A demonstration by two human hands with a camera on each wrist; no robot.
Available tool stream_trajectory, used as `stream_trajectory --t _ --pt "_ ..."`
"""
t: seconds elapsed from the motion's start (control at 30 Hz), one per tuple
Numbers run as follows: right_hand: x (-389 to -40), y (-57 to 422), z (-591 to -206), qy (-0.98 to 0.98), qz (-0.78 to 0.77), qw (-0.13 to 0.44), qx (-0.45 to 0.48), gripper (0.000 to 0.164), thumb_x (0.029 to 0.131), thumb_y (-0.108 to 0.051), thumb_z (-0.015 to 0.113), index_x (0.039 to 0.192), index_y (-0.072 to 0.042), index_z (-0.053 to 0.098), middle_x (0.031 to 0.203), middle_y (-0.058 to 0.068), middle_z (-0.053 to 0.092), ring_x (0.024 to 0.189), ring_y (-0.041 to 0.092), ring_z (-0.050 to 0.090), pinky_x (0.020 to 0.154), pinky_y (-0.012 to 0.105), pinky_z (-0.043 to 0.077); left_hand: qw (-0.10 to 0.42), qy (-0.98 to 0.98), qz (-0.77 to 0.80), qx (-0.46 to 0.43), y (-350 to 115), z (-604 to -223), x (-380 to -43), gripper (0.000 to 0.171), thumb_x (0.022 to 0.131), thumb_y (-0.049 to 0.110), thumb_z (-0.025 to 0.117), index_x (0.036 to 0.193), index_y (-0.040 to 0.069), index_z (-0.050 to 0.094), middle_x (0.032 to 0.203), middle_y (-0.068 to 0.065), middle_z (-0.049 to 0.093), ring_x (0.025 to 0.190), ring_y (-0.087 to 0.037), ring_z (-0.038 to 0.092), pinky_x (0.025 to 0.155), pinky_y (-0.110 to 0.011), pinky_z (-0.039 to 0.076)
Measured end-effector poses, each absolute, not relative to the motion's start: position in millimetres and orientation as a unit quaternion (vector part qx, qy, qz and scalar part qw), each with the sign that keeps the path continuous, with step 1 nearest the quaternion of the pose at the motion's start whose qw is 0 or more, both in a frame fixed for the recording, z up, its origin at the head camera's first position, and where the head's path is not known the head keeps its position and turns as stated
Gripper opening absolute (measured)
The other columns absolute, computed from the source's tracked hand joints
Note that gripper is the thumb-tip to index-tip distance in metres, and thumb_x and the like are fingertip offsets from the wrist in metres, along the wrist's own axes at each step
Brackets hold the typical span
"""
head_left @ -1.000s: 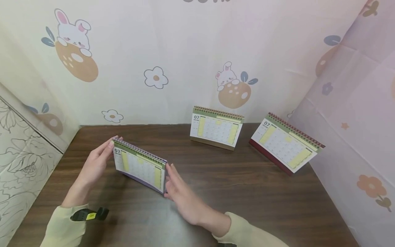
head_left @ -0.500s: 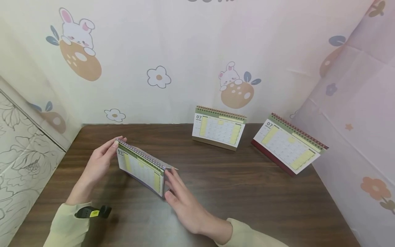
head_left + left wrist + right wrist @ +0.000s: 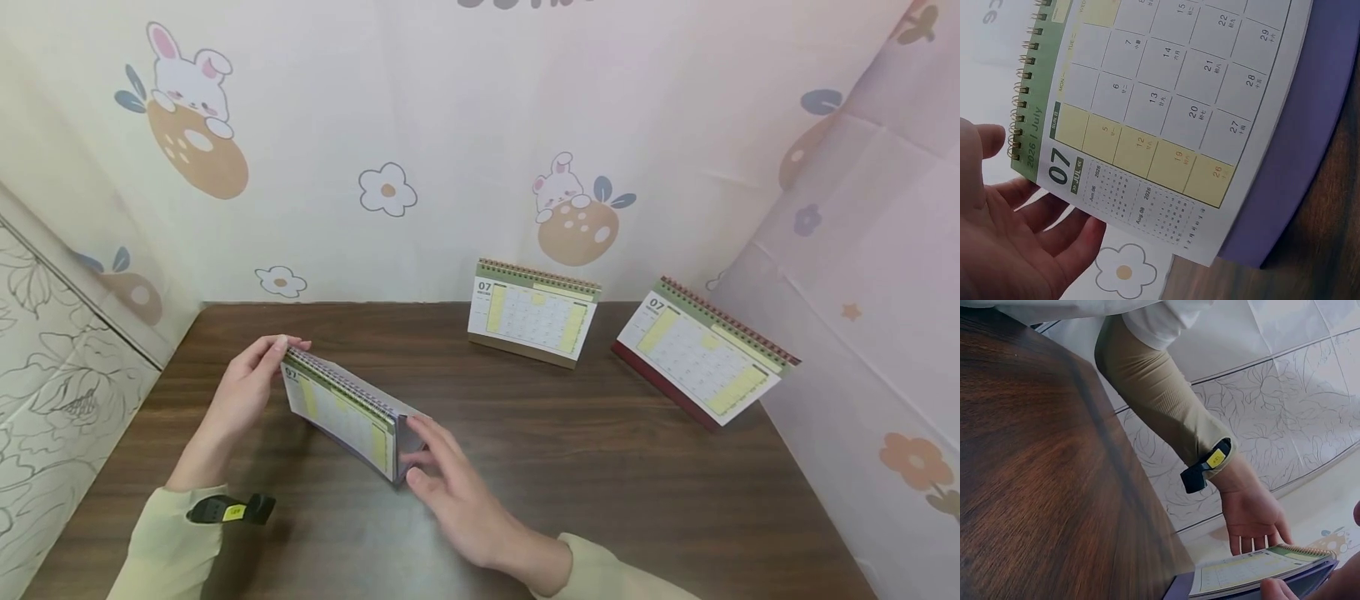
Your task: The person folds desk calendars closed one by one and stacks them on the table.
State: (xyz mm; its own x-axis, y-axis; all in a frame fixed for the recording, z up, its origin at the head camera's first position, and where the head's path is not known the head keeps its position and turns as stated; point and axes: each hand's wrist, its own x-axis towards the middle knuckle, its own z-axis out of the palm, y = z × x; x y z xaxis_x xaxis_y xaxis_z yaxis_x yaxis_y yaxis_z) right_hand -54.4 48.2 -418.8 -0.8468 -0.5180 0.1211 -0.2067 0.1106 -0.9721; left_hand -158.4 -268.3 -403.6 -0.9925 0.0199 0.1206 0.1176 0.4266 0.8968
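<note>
A desk calendar [image 3: 341,412] with a purple base [image 3: 1300,150] stands on the left part of the table, its July page angled toward me. My left hand [image 3: 243,383] is at its far left upper end; in the left wrist view the fingers [image 3: 1079,240] lie loosely along the side edge, the thumb close to the spiral binding. My right hand [image 3: 468,504] is at the near right end, fingers extended against the open side of the stand. Its thumb [image 3: 1275,589] is beside the front edge. The calendar's back is mostly hidden.
A second calendar [image 3: 532,312] with a brown base stands near the back edge of the wooden table [image 3: 600,500]. A third calendar [image 3: 701,350], red-based, stands right of it, turned inward. Printed curtains [image 3: 450,108] hang behind the table and on the right.
The purple-based calendar has turned, its right end swinging toward me, so its open side and back edge show more. The right hand has shifted slightly nearer and right. The other calendars stay put.
</note>
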Motion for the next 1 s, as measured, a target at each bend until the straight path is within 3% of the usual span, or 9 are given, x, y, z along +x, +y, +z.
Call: stream_trajectory --t 0.27,0.4,0.7,1.0 --pt "-61 48 -425 0.744 -0.630 0.123 -0.187 0.049 0.105 -0.022 0.049 0.152 -0.011 0.037 0.147 0.003 0.040 0.128 0.029 0.048 0.096 0.031 0.046 0.008 -0.862 -0.507 0.012 -268 -394 -165 0.061 0.106 0.051 0.032 0.129 0.003 0.062 0.133 -0.017 0.056 0.108 -0.016 0.050 0.081 -0.024 0.046" --pt "-64 46 -429 0.746 -0.638 0.132 -0.141 0.047 0.105 -0.022 0.049 0.150 -0.009 0.042 0.142 0.004 0.046 0.130 0.028 0.046 0.098 0.033 0.043 -0.015 -0.870 -0.492 0.022 -268 -389 -167 0.065 0.105 0.055 0.032 0.130 0.002 0.060 0.137 -0.020 0.053 0.113 -0.026 0.047 0.084 -0.033 0.042" --pt "-68 44 -433 0.726 -0.661 0.154 -0.107 0.051 0.105 -0.028 0.049 0.149 -0.004 0.042 0.149 0.005 0.042 0.137 0.030 0.038 0.113 0.052 0.028 -0.064 -0.886 -0.458 0.028 -267 -380 -169 0.077 0.100 0.066 0.033 0.133 0.000 0.057 0.137 -0.024 0.052 0.122 -0.037 0.045 0.097 -0.054 0.035" --pt "-66 44 -431 0.723 -0.664 0.171 -0.087 0.057 0.104 -0.033 0.049 0.152 -0.004 0.037 0.156 0.009 0.035 0.141 0.030 0.035 0.114 0.053 0.026 -0.104 -0.882 -0.456 0.061 -272 -382 -169 0.087 0.095 0.071 0.039 0.138 -0.003 0.054 0.138 -0.027 0.049 0.126 -0.041 0.043 0.100 -0.060 0.033"
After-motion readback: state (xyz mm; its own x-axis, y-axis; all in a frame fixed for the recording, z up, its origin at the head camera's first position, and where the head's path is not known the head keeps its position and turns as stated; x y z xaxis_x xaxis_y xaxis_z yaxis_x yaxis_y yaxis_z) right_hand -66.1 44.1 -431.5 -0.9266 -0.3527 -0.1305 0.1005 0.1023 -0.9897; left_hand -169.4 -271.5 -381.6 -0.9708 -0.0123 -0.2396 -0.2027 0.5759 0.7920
